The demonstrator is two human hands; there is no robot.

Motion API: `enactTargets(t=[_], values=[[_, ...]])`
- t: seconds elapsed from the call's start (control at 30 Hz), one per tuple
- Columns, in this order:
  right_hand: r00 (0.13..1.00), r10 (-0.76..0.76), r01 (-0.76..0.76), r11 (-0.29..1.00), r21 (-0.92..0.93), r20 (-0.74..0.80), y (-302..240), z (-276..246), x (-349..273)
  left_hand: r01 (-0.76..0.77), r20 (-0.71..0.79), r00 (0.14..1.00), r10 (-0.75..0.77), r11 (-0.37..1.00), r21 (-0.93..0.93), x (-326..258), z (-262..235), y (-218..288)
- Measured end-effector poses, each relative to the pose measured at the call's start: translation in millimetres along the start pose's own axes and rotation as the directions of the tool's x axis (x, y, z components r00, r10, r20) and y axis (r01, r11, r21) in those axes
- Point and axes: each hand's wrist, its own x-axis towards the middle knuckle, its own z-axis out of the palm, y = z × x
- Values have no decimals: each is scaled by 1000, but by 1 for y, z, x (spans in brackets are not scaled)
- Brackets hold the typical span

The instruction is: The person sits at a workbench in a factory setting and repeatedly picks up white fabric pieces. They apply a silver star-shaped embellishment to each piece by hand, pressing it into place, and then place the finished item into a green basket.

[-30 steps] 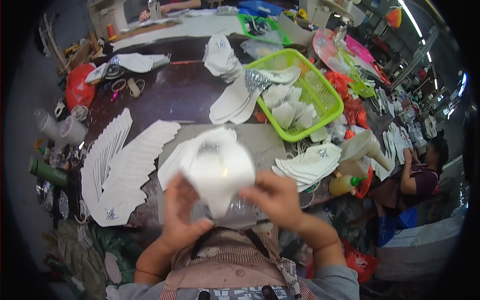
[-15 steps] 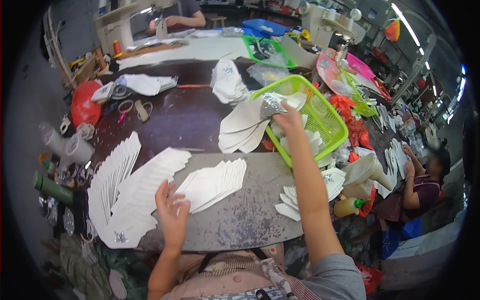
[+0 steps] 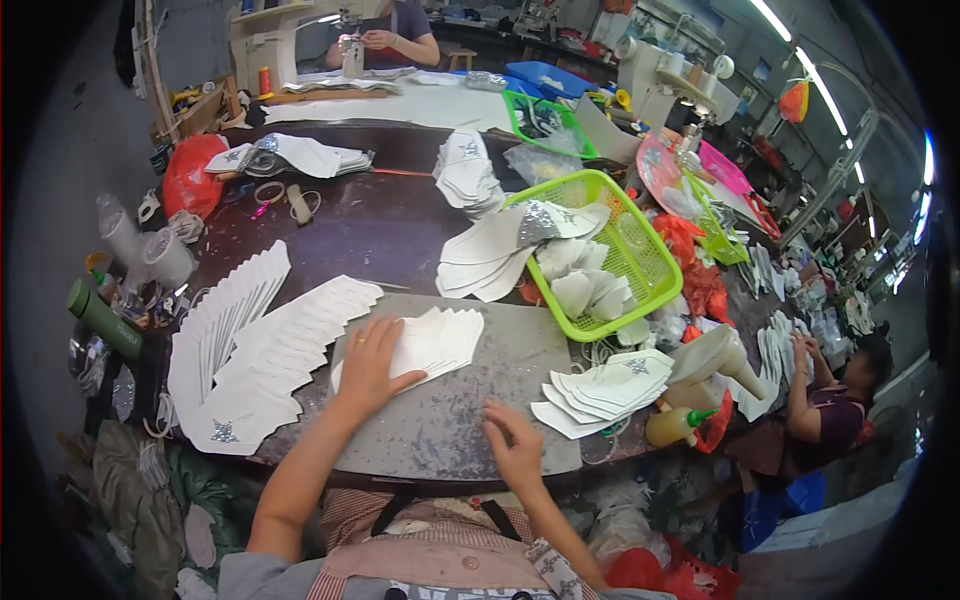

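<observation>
My left hand (image 3: 372, 365) lies flat, fingers stretched, over the near end of a small overlapping stack of white cut pieces (image 3: 446, 338) on a worn grey board (image 3: 500, 375). Empty, my right hand (image 3: 515, 448) hovers over the board's near edge with its fingers apart. Left of my left hand, two long fans of white pieces (image 3: 225, 320) spread out, one bearing a silver star. To the right sits another stack of star-marked white pieces (image 3: 615, 390). Larger white pieces (image 3: 480, 250) with a silver glittery part (image 3: 537, 224) lean over the rim of a lime-green basket (image 3: 676, 270).
More white stacks (image 3: 465, 170) lie at the back of the dark table (image 3: 340, 225). A red bag (image 3: 190, 175) and green bottle (image 3: 105, 315) are at left, a glue bottle (image 3: 675, 427) at right. People work at the back (image 3: 405, 45) and right (image 3: 835, 410).
My right hand has left the silver-topped pieces at the basket and come back to the board's near edge. My left hand has come down onto the small white stack. The view has shifted slightly.
</observation>
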Motion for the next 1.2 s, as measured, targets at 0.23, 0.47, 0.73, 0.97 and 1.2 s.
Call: enactTargets(t=[0.23,0.47,0.73,0.97,1.2], values=[[967,-156,141,986,-87,-203,-2,-58,51,-13,-363,899,-244,815,-579,-5,-72,22],[940,-168,-196,445,-874,-297,46,-149,194,50,382,904,191,841,-539,-5,-101,74],[781,-511,389,847,-362,-358,-76,-94,99,209,230,973,-16,485,-849,-56,-72,102],[875,-485,484,872,-78,11,-106,-14,-14,503,526,826,-203,-158,-850,-46,-47,133],[999,24,-27,996,82,44,-104,-10,-15,317,195,916,-350,336,-887,-77,-46,132]])
